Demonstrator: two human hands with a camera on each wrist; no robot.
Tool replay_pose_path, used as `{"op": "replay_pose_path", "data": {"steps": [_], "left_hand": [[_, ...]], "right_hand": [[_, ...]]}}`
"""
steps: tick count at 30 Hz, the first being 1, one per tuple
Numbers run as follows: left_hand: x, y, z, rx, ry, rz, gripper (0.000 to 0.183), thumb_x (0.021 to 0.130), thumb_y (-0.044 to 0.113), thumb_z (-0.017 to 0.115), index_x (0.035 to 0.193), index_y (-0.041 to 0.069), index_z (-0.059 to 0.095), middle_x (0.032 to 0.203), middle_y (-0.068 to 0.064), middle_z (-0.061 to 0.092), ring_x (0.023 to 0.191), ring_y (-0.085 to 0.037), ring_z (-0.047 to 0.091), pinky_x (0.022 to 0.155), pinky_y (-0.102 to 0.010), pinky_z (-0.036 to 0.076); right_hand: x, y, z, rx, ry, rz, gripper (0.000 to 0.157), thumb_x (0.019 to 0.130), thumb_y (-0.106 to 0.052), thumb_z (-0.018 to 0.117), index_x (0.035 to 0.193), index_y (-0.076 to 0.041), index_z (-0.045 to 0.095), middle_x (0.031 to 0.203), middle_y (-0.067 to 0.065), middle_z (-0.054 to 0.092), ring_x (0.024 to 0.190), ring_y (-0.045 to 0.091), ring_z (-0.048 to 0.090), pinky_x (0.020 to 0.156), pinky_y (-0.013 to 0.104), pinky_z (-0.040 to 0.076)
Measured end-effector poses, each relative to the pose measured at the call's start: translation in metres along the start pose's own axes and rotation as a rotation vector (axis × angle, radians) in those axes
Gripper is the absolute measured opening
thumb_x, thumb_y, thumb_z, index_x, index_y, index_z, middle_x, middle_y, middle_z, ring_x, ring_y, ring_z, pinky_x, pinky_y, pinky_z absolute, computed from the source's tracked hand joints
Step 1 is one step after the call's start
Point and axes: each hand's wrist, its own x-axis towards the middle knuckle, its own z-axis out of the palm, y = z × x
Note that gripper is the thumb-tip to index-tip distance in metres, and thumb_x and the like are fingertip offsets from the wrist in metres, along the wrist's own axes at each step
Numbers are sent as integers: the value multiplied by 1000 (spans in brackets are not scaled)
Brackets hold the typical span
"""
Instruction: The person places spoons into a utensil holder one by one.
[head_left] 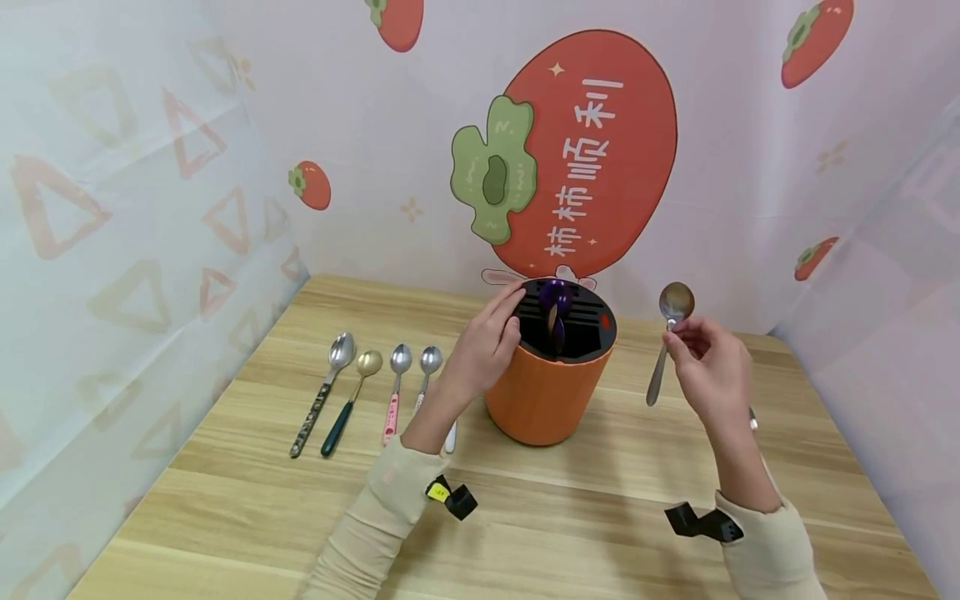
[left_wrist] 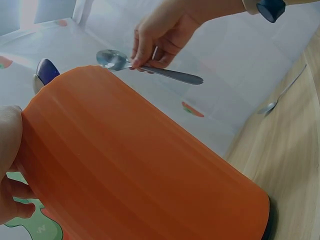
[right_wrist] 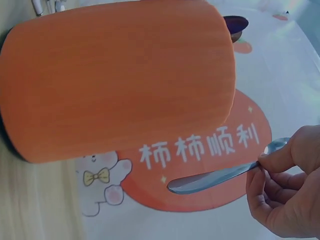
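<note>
My right hand point(head_left: 712, 367) pinches a metal spoon point(head_left: 677, 302) at its neck, bowl up and handle slanting down, to the right of an orange utensil holder point(head_left: 546, 400). The spoon is held above the table, apart from the holder. My left hand point(head_left: 483, 346) rests against the holder's left side, fingers at the rim of its black slotted top point(head_left: 577, 340). Shiny purple spoons point(head_left: 556, 296) stand up out of the top opening; their lower ends are hidden. In the right wrist view, the held spoon's handle point(right_wrist: 210, 181) points away from the fingers.
Left of the holder lie several spoons: one with a dark patterned handle point(head_left: 311, 421), one gold with a green handle point(head_left: 337, 429), one with a pink handle point(head_left: 392, 417). My left arm partly covers others. Another spoon point(left_wrist: 282, 95) lies on the table at right. Printed cloth walls surround the table.
</note>
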Motion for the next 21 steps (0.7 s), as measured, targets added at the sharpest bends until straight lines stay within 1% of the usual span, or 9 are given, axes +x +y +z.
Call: {"op": "replay_pose_path", "data": {"steps": [7, 12, 14, 16, 21], "left_hand": [[1, -1, 2, 8, -5, 2, 51, 103, 23, 33, 146, 0, 47, 157, -12, 42, 144, -26, 42, 118, -40, 37], [2, -1, 1, 12, 0, 9, 51, 103, 23, 33, 146, 0, 47, 157, -10, 42, 144, -25, 43, 117, -40, 38], [2, -1, 1, 11, 1, 13, 51, 103, 23, 33, 146, 0, 47, 157, -9, 42, 143, -25, 44, 117, -40, 38], [2, -2, 1, 10, 1, 16, 51, 102, 23, 33, 146, 0, 47, 157, -9, 42, 143, -25, 44, 117, -40, 38], [1, -1, 1, 3, -5, 10, 52, 102, 24, 32, 146, 0, 47, 157, -9, 41, 144, -25, 43, 118, -40, 37]], "right_hand": [[-1, -15, 4, 73, 28, -32, 16, 91, -11, 70, 99, 3, 68, 86, 0, 66, 72, -10, 55, 65, 4, 43], [1, -24, 4, 118, 52, -52, 16, 90, -10, 71, 98, 3, 68, 80, -18, 60, 73, -7, 56, 66, 5, 43], [2, -28, 3, 137, 58, -57, 15, 90, -9, 71, 98, 4, 68, 78, -22, 58, 74, -6, 56, 67, 5, 44], [3, -32, 3, 156, 62, -65, 16, 90, -8, 71, 99, 4, 68, 78, -25, 57, 74, -5, 57, 67, 5, 44], [4, -42, 2, 210, 79, -92, 14, 89, -5, 71, 98, 6, 68, 78, -25, 58, 75, -5, 59, 69, 5, 46]]}}
